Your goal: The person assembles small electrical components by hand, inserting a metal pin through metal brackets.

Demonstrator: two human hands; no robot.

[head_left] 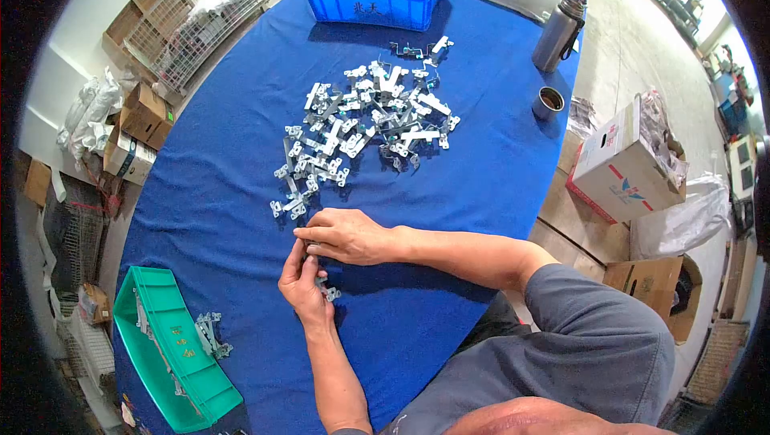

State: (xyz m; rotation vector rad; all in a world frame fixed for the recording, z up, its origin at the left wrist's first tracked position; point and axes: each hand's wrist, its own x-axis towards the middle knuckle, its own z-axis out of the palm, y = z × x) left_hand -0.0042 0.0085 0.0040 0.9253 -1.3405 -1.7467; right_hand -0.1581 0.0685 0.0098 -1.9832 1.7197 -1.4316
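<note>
My left hand point(305, 284) is closed around a small silvery metal bracket point(330, 291), whose end sticks out beside the palm. Most of this bracket is hidden by the fingers. My right hand point(350, 236) meets it from the other side, thumb and fingers pinched together at the left fingertips, on the same piece as far as I can see. Just beyond the hands, a loose heap of similar metal brackets point(333, 138) spreads over the blue cloth point(233, 170).
A green tray point(178, 351) with metal strips and small brass-coloured parts stands lower left, several brackets point(212, 334) beside it. At the far end is a blue crate point(377, 7) holding plastic bags. A steel flask point(559, 36) and a cup point(549, 103) stand near the right edge.
</note>
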